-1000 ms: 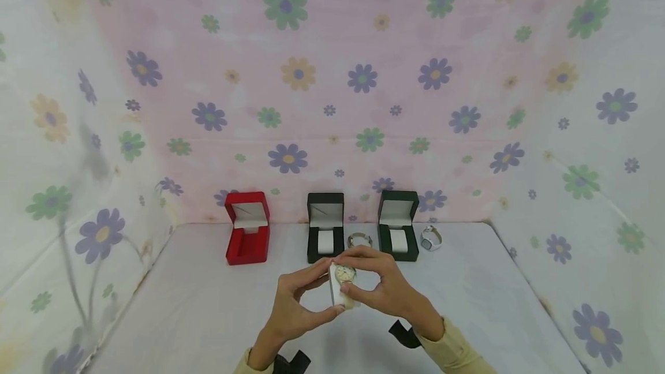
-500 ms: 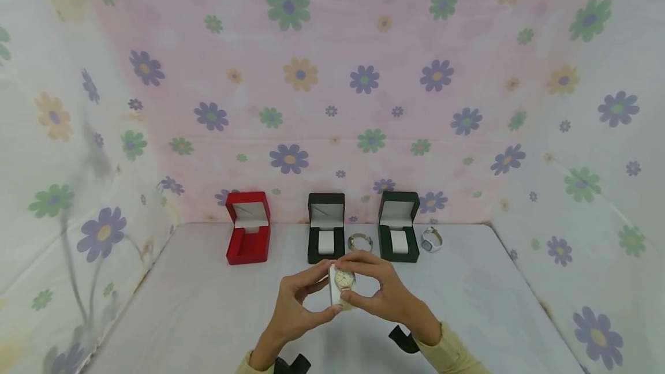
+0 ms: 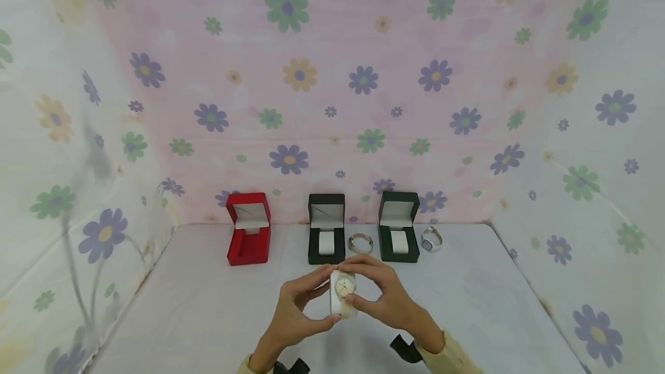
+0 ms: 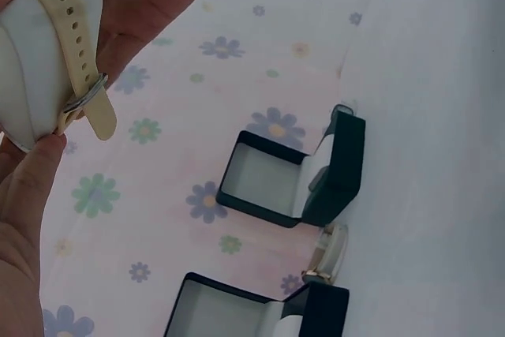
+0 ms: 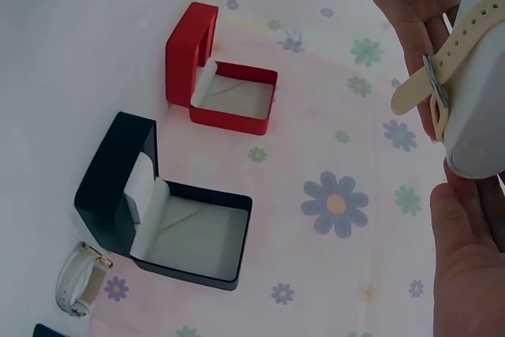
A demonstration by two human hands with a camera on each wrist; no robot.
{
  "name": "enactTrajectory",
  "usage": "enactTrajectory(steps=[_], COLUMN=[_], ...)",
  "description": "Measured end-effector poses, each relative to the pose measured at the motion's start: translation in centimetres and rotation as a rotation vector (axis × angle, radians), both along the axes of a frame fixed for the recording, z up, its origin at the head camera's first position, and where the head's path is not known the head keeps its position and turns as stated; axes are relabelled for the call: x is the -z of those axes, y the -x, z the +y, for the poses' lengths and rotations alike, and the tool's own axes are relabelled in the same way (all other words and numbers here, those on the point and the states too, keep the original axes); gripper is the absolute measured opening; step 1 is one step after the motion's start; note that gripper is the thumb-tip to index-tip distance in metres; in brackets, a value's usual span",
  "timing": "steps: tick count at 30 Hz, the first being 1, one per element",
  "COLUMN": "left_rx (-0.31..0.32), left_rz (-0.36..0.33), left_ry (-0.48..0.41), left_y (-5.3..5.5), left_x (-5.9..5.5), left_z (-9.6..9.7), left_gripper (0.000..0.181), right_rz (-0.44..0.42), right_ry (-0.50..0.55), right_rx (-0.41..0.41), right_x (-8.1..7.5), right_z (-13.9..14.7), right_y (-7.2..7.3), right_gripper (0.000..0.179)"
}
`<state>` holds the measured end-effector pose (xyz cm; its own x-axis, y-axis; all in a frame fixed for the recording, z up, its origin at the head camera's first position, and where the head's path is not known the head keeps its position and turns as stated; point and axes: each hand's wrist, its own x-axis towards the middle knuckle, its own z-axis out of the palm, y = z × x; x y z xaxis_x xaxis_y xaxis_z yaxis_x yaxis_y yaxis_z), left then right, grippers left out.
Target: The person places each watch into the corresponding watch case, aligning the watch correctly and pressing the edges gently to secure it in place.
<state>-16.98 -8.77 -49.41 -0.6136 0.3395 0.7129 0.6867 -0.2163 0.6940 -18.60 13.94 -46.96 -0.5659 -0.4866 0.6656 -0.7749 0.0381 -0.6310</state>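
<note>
A cream-strapped watch (image 3: pixel 345 287) is wrapped round a white cushion (image 3: pixel 335 299), held up over the table between both hands. My left hand (image 3: pixel 293 315) grips the cushion along its left side, fingers at the far end and thumb at the near end. From the other side my right hand (image 3: pixel 384 293) pinches the watch and cushion, its thumb beside the round dial. In the left wrist view the strap (image 4: pixel 72 33) runs through its buckle (image 4: pixel 85 94), and the strap's free end sticks out past the cushion's edge.
Along the back stand three open boxes: a red one (image 3: pixel 249 260) without a cushion, a black one (image 3: pixel 326 260) and a dark green one (image 3: pixel 399 257), each of these two with a white cushion. A thin-banded watch (image 3: pixel 352 244) and a white watch (image 3: pixel 427 245) lie beside them.
Both hands have drawn the watch and cushion slightly nearer the body. The thin-banded watch behind them now shows more fully. The boxes have stayed put.
</note>
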Motion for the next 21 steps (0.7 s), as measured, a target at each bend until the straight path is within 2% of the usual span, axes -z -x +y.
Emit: enactTrajectory(steps=[5,9,13,17,21], left_rx=[-0.003,-0.002,0.0,-0.004,-0.034], left_rz=[-0.02,-0.021,-0.026,-0.063,-0.095], left_ry=[-0.01,-0.014,-0.002,0.049,0.112], left_y=[-0.1,-0.2,-0.2,-0.5,-0.9], left_x=[0.0,-0.1,-0.3,-0.1,0.4], left_z=[-0.3,-0.5,-0.6,-1.1,-1.5], left_gripper=[0.072,0.073,0.074,0.074,0.07], right_rz=[-0.045,-0.069,-0.1,-0.117,-0.088], right_ry=[0.013,-0.018,-0.03,-0.031,-0.044], right_rx=[-0.078,-0.066,-0.016,0.024,0.046], right_x=[0.5,0.6,0.8,1.6,2.8], right_z=[0.6,0.9,1.1,0.9,0.7], right_y=[-0.3,-0.6,-0.9,-1.4,-2.0], right_gripper=[0.078,0.087,0.085,0.081,0.073])
